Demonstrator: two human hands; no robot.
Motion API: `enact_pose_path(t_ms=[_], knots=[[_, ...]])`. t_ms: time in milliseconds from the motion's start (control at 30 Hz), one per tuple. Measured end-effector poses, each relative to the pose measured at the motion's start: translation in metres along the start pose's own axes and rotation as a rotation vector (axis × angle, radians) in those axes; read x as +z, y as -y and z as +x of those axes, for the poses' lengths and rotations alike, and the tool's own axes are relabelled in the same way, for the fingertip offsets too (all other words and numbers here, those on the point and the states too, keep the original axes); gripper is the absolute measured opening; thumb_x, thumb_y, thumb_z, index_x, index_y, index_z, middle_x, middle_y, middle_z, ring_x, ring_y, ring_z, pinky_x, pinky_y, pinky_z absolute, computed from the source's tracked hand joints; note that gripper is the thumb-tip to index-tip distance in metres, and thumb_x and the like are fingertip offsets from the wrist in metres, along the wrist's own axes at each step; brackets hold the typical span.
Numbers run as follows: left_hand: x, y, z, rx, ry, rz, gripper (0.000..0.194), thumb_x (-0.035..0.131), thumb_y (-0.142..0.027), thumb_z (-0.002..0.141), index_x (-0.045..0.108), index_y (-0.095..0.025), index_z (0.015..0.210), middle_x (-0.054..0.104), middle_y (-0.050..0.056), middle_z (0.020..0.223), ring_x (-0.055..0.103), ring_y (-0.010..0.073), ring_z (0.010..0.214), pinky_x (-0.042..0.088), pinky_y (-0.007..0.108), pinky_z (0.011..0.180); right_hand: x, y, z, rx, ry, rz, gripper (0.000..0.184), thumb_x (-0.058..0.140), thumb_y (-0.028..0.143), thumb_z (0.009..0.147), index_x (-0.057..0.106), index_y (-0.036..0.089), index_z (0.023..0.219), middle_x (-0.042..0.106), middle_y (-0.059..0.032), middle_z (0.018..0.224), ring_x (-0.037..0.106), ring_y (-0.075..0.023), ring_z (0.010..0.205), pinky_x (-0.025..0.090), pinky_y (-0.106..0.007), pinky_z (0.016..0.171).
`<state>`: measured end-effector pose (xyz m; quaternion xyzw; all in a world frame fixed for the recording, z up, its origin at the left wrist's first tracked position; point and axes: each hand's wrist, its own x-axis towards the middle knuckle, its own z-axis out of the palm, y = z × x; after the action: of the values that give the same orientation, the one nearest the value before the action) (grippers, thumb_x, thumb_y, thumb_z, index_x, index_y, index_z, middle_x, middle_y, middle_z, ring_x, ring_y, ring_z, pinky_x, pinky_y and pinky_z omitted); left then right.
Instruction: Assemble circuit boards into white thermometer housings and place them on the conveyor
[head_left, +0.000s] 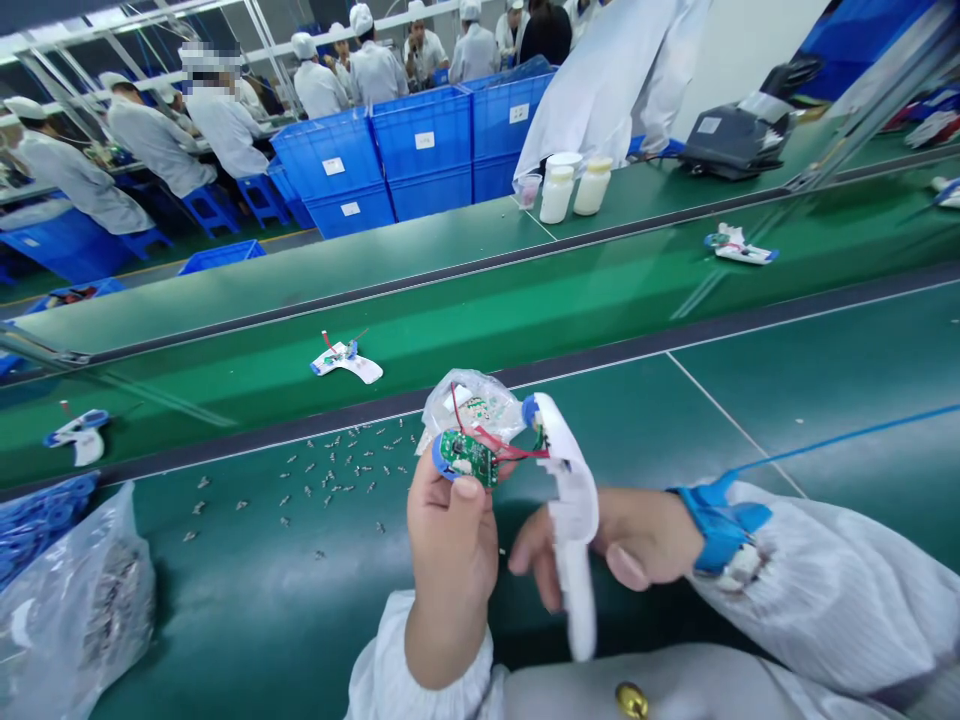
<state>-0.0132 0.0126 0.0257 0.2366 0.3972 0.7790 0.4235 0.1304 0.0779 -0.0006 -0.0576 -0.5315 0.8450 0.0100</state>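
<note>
My left hand (452,545) is closed round a small green circuit board (468,458), pinching it under the thumb. Red wires (501,445) run from the board to a white plastic housing with a blue tip (571,505). My right hand (615,548) grips that housing, which stands roughly upright. A crumpled clear plastic bag (472,400) with another green board inside sits just behind my left hand; I cannot tell whether my fingers hold it. A blue strap (720,525) wraps my right wrist.
Several small screws (330,470) lie scattered on the green bench. A clear bag of parts (75,600) sits at left. Similar white-and-blue units (346,362) (739,246) (77,432) ride the green conveyor. White bottles (574,188), blue crates (420,150) and seated workers in white stand beyond.
</note>
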Motion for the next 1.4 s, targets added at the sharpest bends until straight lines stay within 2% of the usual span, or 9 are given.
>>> enact_pose_path(t_ms=[100, 167, 233, 400, 633, 767, 933, 1133, 1400], knots=[[-0.001, -0.004, 0.0, 0.012, 0.051, 0.028, 0.023, 0.079, -0.041, 0.069, 0.073, -0.024, 0.083, 0.072, -0.001, 0.076, 0.067, 0.0126, 0.067, 0.055, 0.021, 0.063, -0.008, 0.034, -0.004, 0.066, -0.467, -0.389, 0.049, 0.065, 0.058, 0.073, 0.06, 0.012, 0.088, 0.062, -0.0036, 0.078, 0.058, -0.0144, 0.074, 0.048, -0.027, 0.071], [-0.003, -0.004, -0.002, 0.0, 0.09, 0.065, 0.02, 0.079, -0.037, 0.069, 0.073, -0.024, 0.083, 0.071, -0.001, 0.074, 0.066, 0.0129, 0.067, 0.055, 0.022, 0.063, -0.004, 0.054, -0.004, -0.025, -0.79, -0.6, 0.031, 0.061, 0.046, 0.08, 0.061, 0.015, 0.081, 0.061, -0.0028, 0.076, 0.056, -0.0137, 0.071, 0.046, -0.025, 0.067], [-0.007, -0.002, -0.004, -0.012, 0.131, 0.099, 0.023, 0.081, -0.034, 0.068, 0.073, -0.023, 0.087, 0.071, 0.001, 0.077, 0.066, 0.0133, 0.069, 0.054, 0.021, 0.063, 0.007, 0.068, -0.002, -0.198, -0.872, -0.765, 0.018, 0.06, 0.033, 0.081, 0.064, 0.016, 0.08, 0.063, -0.0035, 0.078, 0.057, -0.0136, 0.072, 0.046, -0.024, 0.066], [-0.012, -0.003, -0.007, 0.064, 0.184, 0.246, 0.028, 0.082, -0.033, 0.067, 0.072, -0.025, 0.092, 0.068, -0.003, 0.074, 0.062, 0.0099, 0.064, 0.051, 0.017, 0.06, 0.034, 0.077, 0.012, -0.365, -0.657, -0.888, 0.004, 0.064, 0.015, 0.075, 0.068, 0.015, 0.075, 0.064, -0.0016, 0.071, 0.057, -0.0103, 0.068, 0.044, -0.02, 0.063], [-0.018, -0.011, -0.005, 0.118, 0.227, 0.558, 0.03, 0.088, -0.024, 0.056, 0.069, -0.023, 0.079, 0.066, -0.006, 0.063, 0.058, 0.0089, 0.055, 0.046, 0.015, 0.052, 0.031, 0.072, 0.015, -0.359, -0.655, -0.744, 0.017, 0.064, 0.013, 0.074, 0.062, 0.012, 0.057, 0.054, 0.0026, 0.057, 0.048, -0.0046, 0.054, 0.037, -0.015, 0.051], [-0.014, -0.008, -0.004, -0.077, 0.229, 0.288, 0.027, 0.086, -0.031, 0.061, 0.07, -0.021, 0.08, 0.067, -0.003, 0.066, 0.06, 0.0098, 0.058, 0.05, 0.017, 0.056, 0.017, 0.075, 0.015, -0.408, -0.643, -0.731, 0.017, 0.062, 0.013, 0.076, 0.063, 0.012, 0.059, 0.06, 0.0008, 0.059, 0.054, -0.0066, 0.057, 0.042, -0.017, 0.055], [-0.009, 0.0, 0.001, -0.16, 0.131, 0.089, 0.033, 0.079, -0.048, 0.066, 0.069, -0.02, 0.079, 0.067, -0.001, 0.067, 0.063, 0.0101, 0.056, 0.055, 0.02, 0.057, -0.002, 0.077, 0.014, -0.369, -0.857, -0.825, 0.016, 0.06, 0.017, 0.08, 0.069, 0.013, 0.092, 0.071, -0.0059, 0.09, 0.065, -0.014, 0.083, 0.049, -0.023, 0.073], [-0.005, 0.001, 0.003, -0.233, 0.102, 0.001, 0.029, 0.077, -0.046, 0.07, 0.072, -0.02, 0.082, 0.069, 0.001, 0.068, 0.063, 0.0103, 0.057, 0.051, 0.016, 0.051, 0.011, 0.078, 0.009, -0.483, -0.367, -1.054, 0.017, 0.051, 0.009, 0.083, 0.068, 0.012, 0.083, 0.066, -0.005, 0.075, 0.057, -0.0117, 0.074, 0.044, -0.024, 0.071], [-0.004, -0.001, 0.003, -0.279, 0.13, -0.007, 0.03, 0.075, -0.047, 0.072, 0.07, -0.02, 0.083, 0.067, 0.0, 0.066, 0.059, 0.0105, 0.052, 0.049, 0.02, 0.051, 0.01, 0.078, 0.013, -0.366, -0.215, -1.264, 0.025, 0.045, 0.009, 0.083, 0.07, 0.015, 0.085, 0.058, -0.0046, 0.073, 0.048, -0.0133, 0.072, 0.035, -0.03, 0.072]])
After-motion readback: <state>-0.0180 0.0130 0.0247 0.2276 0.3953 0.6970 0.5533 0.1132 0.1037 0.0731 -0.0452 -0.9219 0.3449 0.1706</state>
